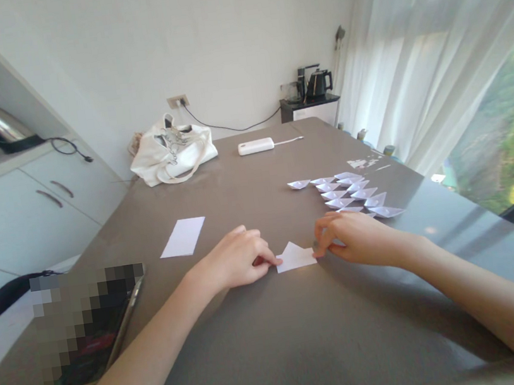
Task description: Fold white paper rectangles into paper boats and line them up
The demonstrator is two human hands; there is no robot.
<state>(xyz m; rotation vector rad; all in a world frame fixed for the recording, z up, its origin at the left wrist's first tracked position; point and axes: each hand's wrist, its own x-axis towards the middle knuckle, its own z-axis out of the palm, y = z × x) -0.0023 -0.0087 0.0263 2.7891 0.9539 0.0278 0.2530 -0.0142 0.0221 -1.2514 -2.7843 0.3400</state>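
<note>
A small sheet of white paper (296,258), folded to a peak along its far edge, lies on the table between my hands. My left hand (242,256) is closed, its fingertips pinching the paper's left end. At the right end, the curled fingers of my right hand (347,238) pinch the other corner. Just beyond my right hand, several folded white paper boats (332,195) stand in rows. A stack of white paper (183,237) lies to the left, beyond my left forearm.
A tablet-like device (109,334), partly pixelated, lies beside my left forearm. Toward the back of the table (270,356) are a white bag (174,150) and a white power bank (256,147) with a short cable. A curtained window runs along the right.
</note>
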